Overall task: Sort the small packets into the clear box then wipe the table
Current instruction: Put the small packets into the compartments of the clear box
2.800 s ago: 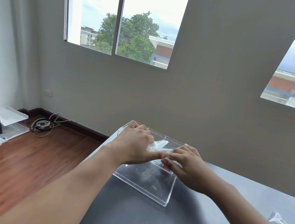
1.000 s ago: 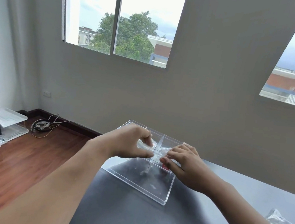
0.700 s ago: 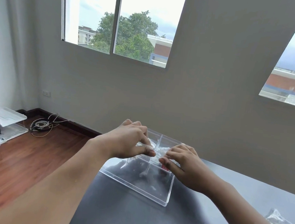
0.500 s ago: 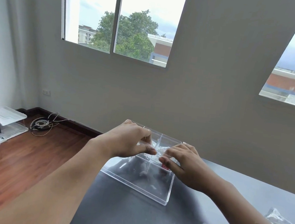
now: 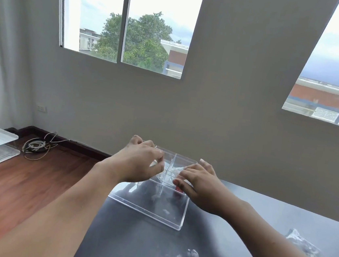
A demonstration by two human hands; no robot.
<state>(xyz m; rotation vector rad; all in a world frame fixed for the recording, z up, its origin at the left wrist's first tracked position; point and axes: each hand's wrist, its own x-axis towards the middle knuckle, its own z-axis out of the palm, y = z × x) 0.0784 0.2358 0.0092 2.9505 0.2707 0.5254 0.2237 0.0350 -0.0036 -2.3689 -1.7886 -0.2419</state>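
Head camera view: both hands are working over the clear box [image 5: 156,206], which sits on the dark table [image 5: 129,246] near its far left corner. The box is split by clear dividers into compartments.

Left hand [image 5: 139,165]: fingers curled downward over the far left part of the box, thumb and forefinger brought close together at the tips. Whether they pinch a packet cannot be told; something pale shows just under the fingertips, but it is blurred.

Right hand [image 5: 198,182]: fingers bent and lowered onto the right side of the box, their tips touching a crumpled clear packet [image 5: 177,169] that lies just ahead of them in the far right compartment. Grip is loose at most; a closed hold is not evident. A small red item [image 5: 179,189] shows directly beneath these fingers, inside the box.

Step in hand, by judgement: the sorting stage, with packets being tucked into the far compartments. The near compartments, on the wrist side of both hands, look largely bare.

Outstanding material: several small pale packets [image 5: 192,253] lie on the table well behind the right wrist, toward the person, and a clear bag [image 5: 303,246] rests to the outer side of the right forearm.

Next move calls for freeing the fingers from the box, then reaching back for the loose packets. No cloth is visible, so wiping appears some way off.
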